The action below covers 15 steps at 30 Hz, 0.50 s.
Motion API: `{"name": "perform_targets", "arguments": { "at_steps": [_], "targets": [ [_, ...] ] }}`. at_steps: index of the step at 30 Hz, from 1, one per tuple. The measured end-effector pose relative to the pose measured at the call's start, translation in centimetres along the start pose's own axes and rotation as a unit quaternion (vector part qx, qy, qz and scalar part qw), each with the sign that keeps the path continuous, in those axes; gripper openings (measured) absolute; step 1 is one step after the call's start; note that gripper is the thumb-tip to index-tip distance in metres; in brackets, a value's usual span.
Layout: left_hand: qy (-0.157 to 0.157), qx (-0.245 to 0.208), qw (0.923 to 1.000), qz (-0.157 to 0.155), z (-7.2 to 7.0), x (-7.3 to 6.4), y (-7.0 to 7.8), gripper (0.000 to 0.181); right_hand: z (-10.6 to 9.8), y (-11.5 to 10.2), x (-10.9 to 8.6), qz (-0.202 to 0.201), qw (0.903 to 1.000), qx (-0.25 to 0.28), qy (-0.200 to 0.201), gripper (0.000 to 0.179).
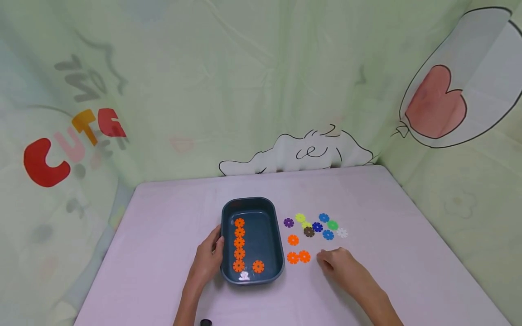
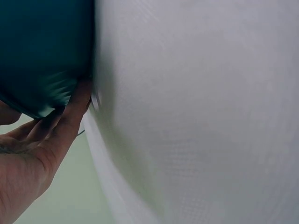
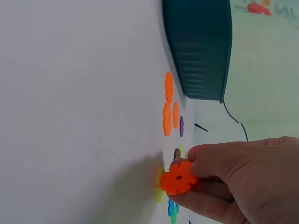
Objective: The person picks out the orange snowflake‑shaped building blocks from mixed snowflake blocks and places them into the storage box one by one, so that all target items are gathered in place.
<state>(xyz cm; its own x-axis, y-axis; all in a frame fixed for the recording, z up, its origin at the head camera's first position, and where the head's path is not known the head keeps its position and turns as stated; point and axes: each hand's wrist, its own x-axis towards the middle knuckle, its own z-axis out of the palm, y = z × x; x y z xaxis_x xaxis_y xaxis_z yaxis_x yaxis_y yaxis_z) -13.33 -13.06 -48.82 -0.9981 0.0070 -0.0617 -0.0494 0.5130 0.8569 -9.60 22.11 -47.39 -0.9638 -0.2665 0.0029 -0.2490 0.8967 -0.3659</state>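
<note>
My left hand [image 1: 206, 259] grips the left side of a dark blue-green tray [image 1: 270, 277], thumb by the rim. In the left wrist view, the left hand's fingers [image 2: 70, 116] reach along the tray's lower edge. Inside the tray lie a column of several orange notched discs [image 1: 239, 243] and one separate orange disc [image 1: 258, 266]. My right hand [image 1: 346, 271], right of the tray, pinches an orange notched disc [image 3: 179, 178] between thumb and fingers above the table; the head view hides this disc. Nearest to that hand are two orange discs [image 1: 304, 256] side by side, with another orange disc [image 1: 292, 240] behind.
Several loose discs lie right of the tray: purple [image 1: 288, 222], yellow [image 1: 300, 218], brown [image 1: 309, 232], blue [image 1: 328, 235], green [image 1: 332, 225] and white [image 1: 342, 233]. A small black object [image 1: 205, 322] sits at the near edge. Printed curtains [image 1: 253, 90] surround the table [image 1: 175, 203].
</note>
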Motion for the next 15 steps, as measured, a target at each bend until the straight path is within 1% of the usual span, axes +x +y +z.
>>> {"name": "perform_targets", "arguments": {
  "at_steps": [3, 6, 10, 15],
  "targets": [
    [0.001, -0.001, 1.0, -0.001, 0.02, 0.01, 0.01, 0.052, -0.33, -0.02, 0.28, 0.015, 0.9997, 0.012, -0.012, 0.022],
    [0.001, -0.002, 1.0, -0.002, 0.04, 0.01, -0.05, 0.052, -0.57, -0.01, 0.38, 0.022, 0.9996, 0.01, -0.015, 0.021],
    [-0.001, -0.005, 1.0, -0.001, 0.05, 0.06, -0.12, 0.052, -0.79, 0.03, 0.38, 0.021, 0.9997, 0.003, -0.013, 0.018],
    [-0.002, -0.006, 1.0, -0.002, 0.02, 0.1, -0.07, 0.052, -1.04, 0.13, 0.41, 0.011, 0.9999, 0.007, -0.003, 0.017]
  ]
}}
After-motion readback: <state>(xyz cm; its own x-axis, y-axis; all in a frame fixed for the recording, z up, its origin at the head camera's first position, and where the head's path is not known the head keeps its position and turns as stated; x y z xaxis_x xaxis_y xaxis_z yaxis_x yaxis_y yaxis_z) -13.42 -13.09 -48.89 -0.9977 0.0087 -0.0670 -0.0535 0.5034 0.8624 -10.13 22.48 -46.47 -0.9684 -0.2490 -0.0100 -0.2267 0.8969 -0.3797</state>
